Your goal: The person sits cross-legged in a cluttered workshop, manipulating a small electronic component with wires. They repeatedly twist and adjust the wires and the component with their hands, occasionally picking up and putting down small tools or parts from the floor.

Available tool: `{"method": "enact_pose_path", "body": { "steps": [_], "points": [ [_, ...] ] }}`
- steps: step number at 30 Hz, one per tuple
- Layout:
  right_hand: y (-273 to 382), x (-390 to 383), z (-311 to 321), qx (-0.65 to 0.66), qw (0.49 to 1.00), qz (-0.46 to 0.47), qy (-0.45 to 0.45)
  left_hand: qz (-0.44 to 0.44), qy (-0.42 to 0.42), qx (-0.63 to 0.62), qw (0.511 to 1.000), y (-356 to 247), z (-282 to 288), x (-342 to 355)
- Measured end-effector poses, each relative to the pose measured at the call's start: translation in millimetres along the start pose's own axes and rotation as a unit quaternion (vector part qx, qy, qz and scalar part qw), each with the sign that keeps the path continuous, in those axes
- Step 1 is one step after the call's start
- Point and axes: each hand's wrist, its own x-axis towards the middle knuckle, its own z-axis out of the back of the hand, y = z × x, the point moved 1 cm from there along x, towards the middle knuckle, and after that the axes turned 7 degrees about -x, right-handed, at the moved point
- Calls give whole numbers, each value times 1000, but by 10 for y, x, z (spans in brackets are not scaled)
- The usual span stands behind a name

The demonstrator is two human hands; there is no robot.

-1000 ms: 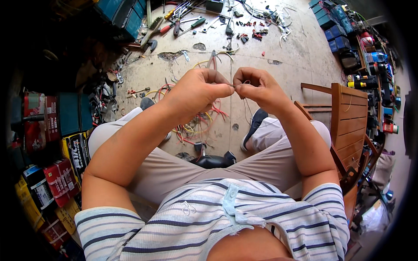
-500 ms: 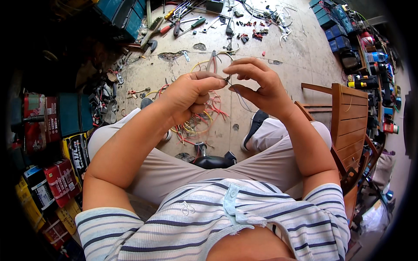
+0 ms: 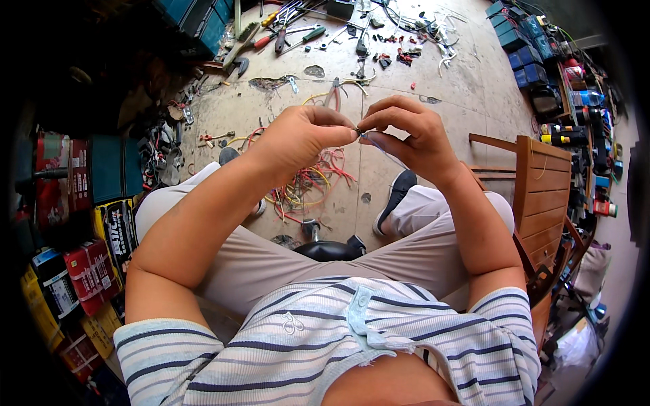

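Above the floor between my knees, my left hand (image 3: 298, 139) pinches a tiny dark piece (image 3: 359, 131) between thumb and forefinger. My right hand (image 3: 413, 132) meets it there, its fingertips closed at the same spot on a thin blue-grey wire (image 3: 388, 156). That wire trails back under my right palm. Exactly how the wire and the dark piece join is too small to tell. Just beyond my fingers lie pliers with red handles (image 3: 336, 97). A tangle of red and yellow wires (image 3: 308, 193) rests on the floor below my hands.
Screwdrivers and other hand tools (image 3: 281, 40) lie scattered at the far side, with small red and black parts (image 3: 403, 55) beside them. A wooden chair (image 3: 545, 196) stands at my right. Boxes (image 3: 91, 277) are stacked at my left. Cluttered shelves (image 3: 575, 101) line the far right.
My right hand's fingers have closed in from slightly apart to meet my left fingertips at the wire. The loose wire now trails further right, toward my right wrist.
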Motion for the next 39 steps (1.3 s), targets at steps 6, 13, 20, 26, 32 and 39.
{"method": "enact_pose_path", "body": {
  "steps": [6, 13, 20, 26, 32, 39],
  "points": [
    [-82, -21, -71, 78, 990, -119, 3, -111, -13, 78, 991, 101, -6, 66],
    [-108, -20, -119, 366, 853, -369, 47, -145, 13, 94, 985, 113, -53, 75],
    [-158, -64, -145, 448, 796, -407, 35, -90, 15, 61, 994, 63, -89, 65],
    [-163, -65, -139, 417, 814, -404, 35, 20, 25, -17, 999, 70, -50, 63],
    [-164, -63, -137, 359, 849, -384, 54, 39, 0, -49, 998, 83, -83, 49],
    [-340, 87, 513, 344, 881, -190, -264, 25, -81, -74, 994, 83, -42, 75]
  ]
}}
